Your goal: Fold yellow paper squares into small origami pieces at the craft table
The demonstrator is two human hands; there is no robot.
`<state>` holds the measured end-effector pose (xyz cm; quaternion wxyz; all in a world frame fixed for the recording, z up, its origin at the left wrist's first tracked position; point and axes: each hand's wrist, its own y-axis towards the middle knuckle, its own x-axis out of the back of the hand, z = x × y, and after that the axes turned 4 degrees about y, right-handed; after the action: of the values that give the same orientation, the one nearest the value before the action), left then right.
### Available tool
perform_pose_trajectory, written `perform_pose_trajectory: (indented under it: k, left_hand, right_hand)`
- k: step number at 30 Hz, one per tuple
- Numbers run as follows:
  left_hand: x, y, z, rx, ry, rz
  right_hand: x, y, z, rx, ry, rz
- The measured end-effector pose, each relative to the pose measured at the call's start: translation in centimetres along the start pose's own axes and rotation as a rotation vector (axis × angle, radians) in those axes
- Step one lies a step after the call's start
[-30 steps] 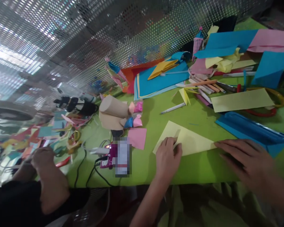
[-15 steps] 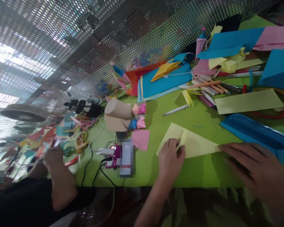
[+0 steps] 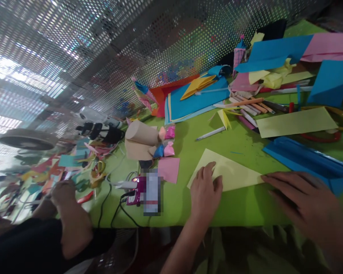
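Yellow paper [image 3: 236,174] now flatter, left fingers [image 3: 210,166] straighter

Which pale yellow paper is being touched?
The pointed pale yellow paper sheet, under the left hand; the rectangular yellow strip and crumpled yellow piece lie untouched.

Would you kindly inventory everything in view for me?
Table: one, green, centre
Yellow sheet: one, pale yellow, table's near side
Pink square: one, pink, left of yellow sheet
Nearest pen: one, white, beyond yellow sheet
Small packets: four, mixed, beside roll
Roll: one, tan, left
Electrical block: one, purple, left
Blue item: one, blue, right
Pencils: several, mixed, upper right
Paper scraps: uncountable, mixed, left
Perforated screen: one, grey, behind table
Co-worker: one, black clothing, lower left
Left hand, right hand: two, bare, on yellow sheet
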<state>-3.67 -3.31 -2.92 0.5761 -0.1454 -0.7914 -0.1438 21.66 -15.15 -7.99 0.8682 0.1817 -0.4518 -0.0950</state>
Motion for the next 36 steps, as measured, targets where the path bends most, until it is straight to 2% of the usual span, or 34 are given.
perform_pose_trajectory:
  k: [4,7,10,13,18,26,30,36]
  left_hand:
    - [-0.5,-0.1,-0.1,-0.178,0.193,-0.109]
    - [-1.2,-0.2,0.2,-0.360,0.221,-0.079]
    - [-1.7,-0.7,0.6,-0.452,0.204,-0.032]
    - [-1.6,-1.8,0.6,-0.450,0.207,0.005]
    - [-0.3,-3.3,-0.3,-0.429,0.250,0.177]
    - [-0.5,-2.9,-0.2,-0.490,0.285,0.151]
    - [-0.6,-2.9,-0.3,-0.494,0.270,0.141]
    - [-0.6,-2.9,-0.3,-0.486,0.262,0.182]
  right_hand:
    - [0.0,0.0,0.0,-0.003,0.008,0.005]
    - [0.0,0.1,0.0,-0.006,0.005,0.001]
    - [0.0,0.1,0.1,-0.025,0.010,0.003]
    - [0.1,0.0,0.2,-0.029,0.002,0.019]
    - [0.2,0.0,0.4,-0.023,0.001,0.015]
    - [0.4,0.3,0.6,0.004,-0.080,-0.008]
    - [0.5,0.6,2.8,0.069,-0.136,-0.010]
    - [-1.7,0.4,6.5,0.187,-0.114,0.144]
